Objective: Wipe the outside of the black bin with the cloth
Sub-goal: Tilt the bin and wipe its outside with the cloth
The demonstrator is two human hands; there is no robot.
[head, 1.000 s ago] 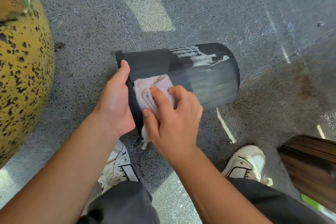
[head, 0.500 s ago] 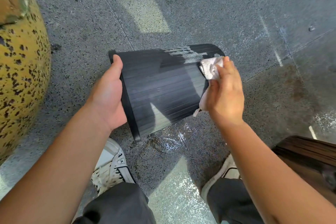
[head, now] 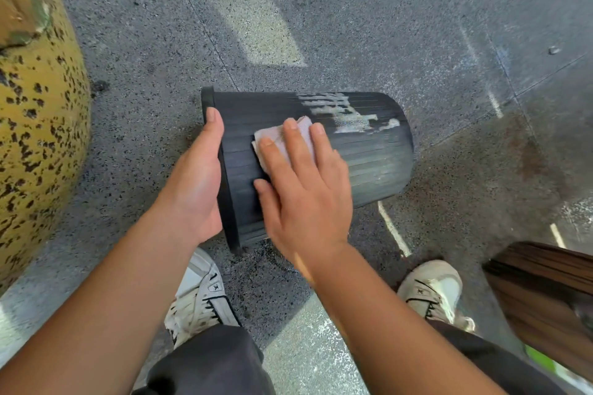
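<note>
A ribbed black bin (head: pixel 372 154) lies on its side on the speckled pavement, with its rim to the left and its base to the right. White residue streaks mark its upper side near the base. My left hand (head: pixel 195 183) holds the rim, its thumb laid along the edge and its fingers hidden inside the opening. My right hand (head: pixel 301 189) presses a small pale cloth (head: pixel 279 138) flat against the bin's side near the rim with straight fingers. Most of the cloth is hidden under my fingers.
A large yellow speckled rounded object (head: pixel 35 125) stands at the left. A brown wooden surface (head: pixel 545 295) juts in at the lower right. My two white shoes, the left (head: pixel 199 301) and the right (head: pixel 433 292), stand on the wet pavement (head: pixel 353 26) just below the bin.
My right hand has slid the cloth from the bin's base end back toward the rim. The left hand keeps its hold on the rim.
</note>
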